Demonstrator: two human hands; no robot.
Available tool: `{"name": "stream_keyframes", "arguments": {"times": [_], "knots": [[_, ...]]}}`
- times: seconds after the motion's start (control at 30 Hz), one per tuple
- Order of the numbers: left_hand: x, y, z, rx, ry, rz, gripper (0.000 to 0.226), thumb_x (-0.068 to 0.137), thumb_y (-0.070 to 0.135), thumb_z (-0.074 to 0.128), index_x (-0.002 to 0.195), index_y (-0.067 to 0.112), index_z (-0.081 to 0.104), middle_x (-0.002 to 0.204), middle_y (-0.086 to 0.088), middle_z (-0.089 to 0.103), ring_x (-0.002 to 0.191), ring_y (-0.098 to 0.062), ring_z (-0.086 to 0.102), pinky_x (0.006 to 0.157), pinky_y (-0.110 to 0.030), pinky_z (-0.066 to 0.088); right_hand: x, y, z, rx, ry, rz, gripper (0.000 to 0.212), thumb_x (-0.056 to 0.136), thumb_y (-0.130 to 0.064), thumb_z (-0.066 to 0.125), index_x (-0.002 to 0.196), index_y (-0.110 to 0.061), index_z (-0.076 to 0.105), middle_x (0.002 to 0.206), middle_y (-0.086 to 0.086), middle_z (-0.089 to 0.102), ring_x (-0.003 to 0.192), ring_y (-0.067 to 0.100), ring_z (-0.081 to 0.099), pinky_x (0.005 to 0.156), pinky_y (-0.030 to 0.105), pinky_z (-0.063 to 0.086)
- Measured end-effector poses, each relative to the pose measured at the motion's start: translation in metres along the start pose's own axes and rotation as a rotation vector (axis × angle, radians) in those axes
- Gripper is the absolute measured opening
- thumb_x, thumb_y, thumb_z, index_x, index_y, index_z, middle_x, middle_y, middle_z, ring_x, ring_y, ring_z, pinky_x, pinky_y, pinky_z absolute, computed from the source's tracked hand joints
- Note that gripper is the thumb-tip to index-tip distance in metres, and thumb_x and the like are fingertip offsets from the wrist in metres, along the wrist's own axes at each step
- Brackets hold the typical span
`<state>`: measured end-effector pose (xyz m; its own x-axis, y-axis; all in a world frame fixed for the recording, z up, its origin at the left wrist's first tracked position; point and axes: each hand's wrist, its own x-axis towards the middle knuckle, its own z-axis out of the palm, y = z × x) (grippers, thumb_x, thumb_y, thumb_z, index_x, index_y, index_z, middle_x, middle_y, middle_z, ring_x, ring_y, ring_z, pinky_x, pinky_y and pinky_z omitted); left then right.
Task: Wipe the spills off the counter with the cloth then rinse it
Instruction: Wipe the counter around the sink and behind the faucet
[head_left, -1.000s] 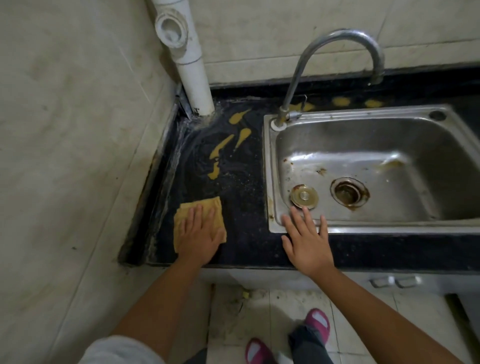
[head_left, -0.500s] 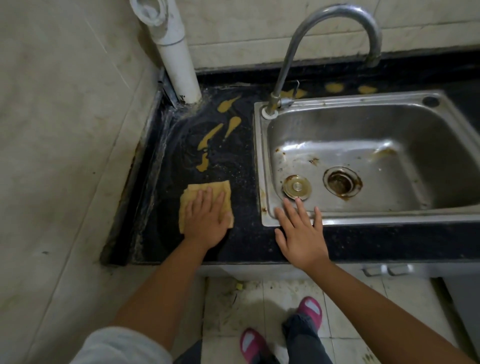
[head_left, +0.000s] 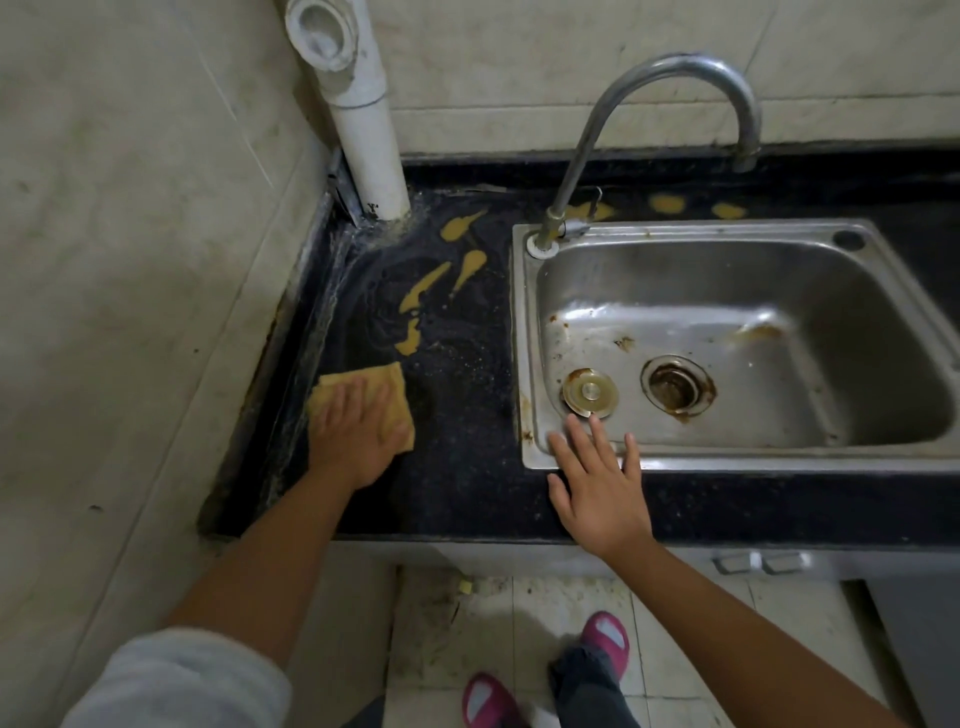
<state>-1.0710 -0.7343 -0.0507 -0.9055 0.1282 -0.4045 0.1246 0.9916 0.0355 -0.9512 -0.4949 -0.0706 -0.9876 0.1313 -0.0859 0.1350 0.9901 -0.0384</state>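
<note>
A folded yellow cloth (head_left: 392, 387) lies on the black counter (head_left: 467, 467), left of the sink. My left hand (head_left: 350, 436) presses flat on it with straight fingers. Yellow-brown spills (head_left: 423, 291) streak the counter just beyond the cloth, and more spills (head_left: 667, 203) dot the strip behind the sink. My right hand (head_left: 597, 483) rests open on the counter with its fingertips on the front rim of the steel sink (head_left: 571, 460). The curved tap (head_left: 649, 93) arches over the basin; no water runs.
A white drain pipe (head_left: 363, 130) stands in the back left corner against the tiled wall (head_left: 130, 260). In the basin lie a loose plug (head_left: 589, 397) and an open drain (head_left: 678, 389). My feet in pink slippers (head_left: 605, 636) stand on the floor tiles below.
My left hand has slid the cloth forward and to the left along the counter, closer to the nearest spill. My right hand has stayed at the sink's front rim.
</note>
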Motion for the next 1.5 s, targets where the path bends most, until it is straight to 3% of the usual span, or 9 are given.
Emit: {"name": "stream_keyframes", "arguments": {"times": [0.23, 0.53, 0.7, 0.97, 1.13, 1.27, 1.33, 1.43, 1.5], "knots": [[0.004, 0.014, 0.000, -0.084, 0.038, -0.105, 0.059, 0.097, 0.046, 0.018, 0.146, 0.024, -0.006, 0.155, -0.007, -0.013, 0.143, -0.024, -0.011, 0.115, -0.040, -0.004, 0.003, 0.002, 0.008, 0.018, 0.045, -0.039, 0.067, 0.096, -0.043, 0.000, 0.122, -0.017, 0.057, 0.131, 0.010, 0.056, 0.128, 0.025, 0.031, 0.101, 0.049, 0.015], [-0.085, 0.055, 0.047, -0.031, 0.066, 0.193, 0.086, 0.065, 0.062, -0.014, 0.145, 0.032, -0.005, 0.152, -0.002, -0.021, 0.140, -0.023, -0.020, 0.111, -0.035, -0.013, 0.001, 0.000, 0.003, -0.011, 0.149, -0.048, 0.051, 0.092, -0.040, 0.023, 0.119, -0.016, 0.060, 0.130, 0.011, 0.057, 0.128, 0.029, 0.039, 0.101, 0.055, 0.031], [-0.080, 0.001, 0.043, -0.088, 0.181, -0.059, 0.097, 0.074, 0.070, -0.009, 0.142, 0.014, 0.031, 0.147, -0.027, 0.025, 0.135, -0.045, 0.026, 0.108, -0.055, 0.021, 0.001, -0.002, 0.001, -0.015, 0.101, -0.046, 0.050, 0.084, -0.038, 0.032, 0.117, -0.015, 0.062, 0.127, 0.012, 0.059, 0.120, 0.033, 0.052, 0.092, 0.059, 0.038], [-0.056, -0.015, 0.029, -0.048, 0.117, -0.179, 0.085, 0.071, 0.062, -0.007, 0.147, 0.023, -0.001, 0.156, -0.011, -0.004, 0.143, -0.029, -0.003, 0.114, -0.039, 0.004, 0.002, 0.003, 0.008, 0.037, 0.066, -0.017, 0.066, 0.096, -0.045, 0.000, 0.122, -0.018, 0.055, 0.132, 0.012, 0.054, 0.129, 0.027, 0.031, 0.103, 0.053, 0.022], [-0.056, 0.009, 0.029, -0.026, 0.047, -0.067, 0.101, 0.053, 0.059, -0.018, 0.146, 0.023, -0.004, 0.155, -0.012, -0.007, 0.143, -0.029, -0.005, 0.115, -0.040, -0.001, 0.002, 0.002, 0.006, 0.016, 0.105, -0.066, 0.050, 0.092, -0.039, 0.024, 0.118, -0.016, 0.060, 0.129, 0.012, 0.057, 0.125, 0.033, 0.047, 0.100, 0.056, 0.029], [-0.071, 0.032, 0.049, 0.045, 0.142, 0.115, 0.067, 0.078, 0.053, 0.024, 0.128, 0.018, 0.050, 0.133, -0.019, 0.052, 0.121, -0.038, 0.050, 0.102, -0.045, 0.029, 0.001, 0.003, 0.006, 0.055, 0.095, -0.071, 0.063, 0.097, -0.043, 0.004, 0.122, -0.014, 0.054, 0.131, 0.014, 0.055, 0.129, 0.028, 0.029, 0.103, 0.049, 0.014], [-0.076, 0.037, 0.054, 0.029, 0.105, 0.162, 0.054, 0.087, 0.053, 0.023, 0.125, 0.022, 0.047, 0.126, -0.016, 0.058, 0.121, -0.036, 0.044, 0.099, -0.041, 0.023, 0.001, 0.004, 0.005, 0.080, 0.077, -0.078, 0.062, 0.097, -0.043, 0.003, 0.123, -0.014, 0.052, 0.130, 0.015, 0.055, 0.128, 0.027, 0.028, 0.105, 0.045, 0.012], [-0.068, 0.041, 0.046, -0.004, 0.130, 0.154, 0.067, 0.090, 0.057, -0.001, 0.132, 0.023, 0.037, 0.138, -0.016, 0.046, 0.129, -0.035, 0.032, 0.104, -0.039, 0.016, 0.003, 0.006, 0.004, 0.081, 0.101, -0.110, 0.060, 0.097, -0.043, 0.003, 0.123, -0.015, 0.049, 0.128, 0.015, 0.057, 0.126, 0.026, 0.030, 0.107, 0.039, 0.011], [-0.052, 0.050, 0.033, -0.009, 0.105, 0.168, 0.078, 0.080, 0.064, -0.005, 0.145, 0.026, 0.017, 0.154, -0.013, 0.009, 0.142, -0.032, 0.008, 0.112, -0.039, 0.003, 0.005, 0.011, 0.007, 0.047, 0.132, -0.168, 0.060, 0.098, -0.042, 0.003, 0.123, -0.014, 0.050, 0.128, 0.013, 0.056, 0.127, 0.026, 0.034, 0.106, 0.041, 0.020]]}}
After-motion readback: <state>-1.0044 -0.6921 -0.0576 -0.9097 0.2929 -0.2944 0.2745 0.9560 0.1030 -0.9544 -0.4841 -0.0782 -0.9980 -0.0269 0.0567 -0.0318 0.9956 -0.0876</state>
